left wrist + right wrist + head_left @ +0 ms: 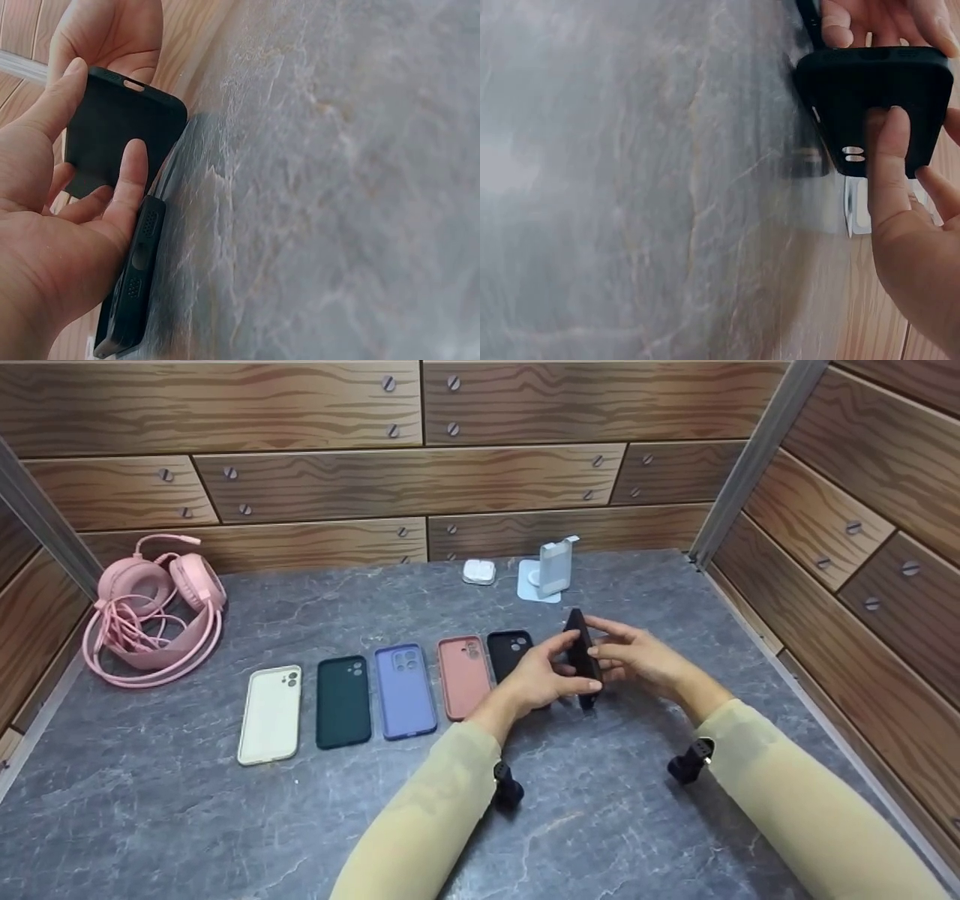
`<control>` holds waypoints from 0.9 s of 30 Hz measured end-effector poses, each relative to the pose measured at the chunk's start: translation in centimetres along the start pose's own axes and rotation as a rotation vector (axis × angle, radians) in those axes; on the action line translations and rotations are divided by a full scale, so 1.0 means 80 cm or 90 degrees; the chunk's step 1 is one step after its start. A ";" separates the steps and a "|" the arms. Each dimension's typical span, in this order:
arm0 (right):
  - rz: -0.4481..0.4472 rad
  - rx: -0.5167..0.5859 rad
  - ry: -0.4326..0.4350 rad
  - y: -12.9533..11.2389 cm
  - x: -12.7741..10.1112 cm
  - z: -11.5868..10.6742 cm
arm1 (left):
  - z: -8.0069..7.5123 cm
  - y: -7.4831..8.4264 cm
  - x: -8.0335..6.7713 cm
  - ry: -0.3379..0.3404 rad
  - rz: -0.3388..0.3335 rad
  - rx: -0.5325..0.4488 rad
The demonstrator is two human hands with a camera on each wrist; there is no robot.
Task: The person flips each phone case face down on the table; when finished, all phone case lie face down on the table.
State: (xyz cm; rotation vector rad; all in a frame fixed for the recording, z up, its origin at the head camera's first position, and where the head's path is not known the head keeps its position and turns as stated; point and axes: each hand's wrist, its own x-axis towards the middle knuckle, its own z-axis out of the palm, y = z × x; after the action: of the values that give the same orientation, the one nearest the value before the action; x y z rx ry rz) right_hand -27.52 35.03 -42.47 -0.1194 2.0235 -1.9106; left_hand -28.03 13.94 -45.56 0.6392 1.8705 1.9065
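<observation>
On the grey marble surface (pixel 187 810), a pink headset (pixel 154 611) with its cable lies at 10 o'clock. A row of phone cases lies in the middle: cream case (pixel 271 714), dark green case (pixel 343 701), lilac case (pixel 404 690), salmon case (pixel 462 676). At 12 o'clock are a white earbud box (pixel 478 571) and a small stand (pixel 553 570), before the wooden wall (pixel 405 480).

thing: black phone case (pixel 581 660), also seen close in the left wrist view (pixel 120 135) and the right wrist view (pixel 877 97)
look: matte, dark, rounded corners, small cut-outs along one edge
state: held between both hands, pinched by fingers on either side
pose: upright on its edge, thin side toward the head camera
place: over the right half of the grey surface, just right of the row of cases
</observation>
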 end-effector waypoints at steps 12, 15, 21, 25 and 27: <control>-0.028 0.068 0.008 -0.005 -0.009 0.000 | 0.004 0.004 0.000 0.015 0.023 0.025; -0.038 0.087 -0.004 -0.007 -0.011 -0.001 | 0.004 0.006 0.000 0.022 0.030 0.034; -0.050 0.119 -0.026 -0.014 -0.014 0.001 | 0.004 0.009 -0.001 0.057 0.026 0.051; -0.056 0.147 -0.043 -0.018 -0.014 0.002 | 0.006 0.007 -0.002 0.083 0.028 0.037; -0.058 0.157 -0.055 -0.020 -0.014 0.002 | 0.006 0.006 -0.003 0.098 0.030 0.025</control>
State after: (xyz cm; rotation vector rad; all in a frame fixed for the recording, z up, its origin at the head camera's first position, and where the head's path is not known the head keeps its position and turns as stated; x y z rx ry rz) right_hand -26.71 35.03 -40.70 -0.2305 1.7398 -2.1547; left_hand -27.57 14.20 -45.12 0.5675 2.0071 2.0041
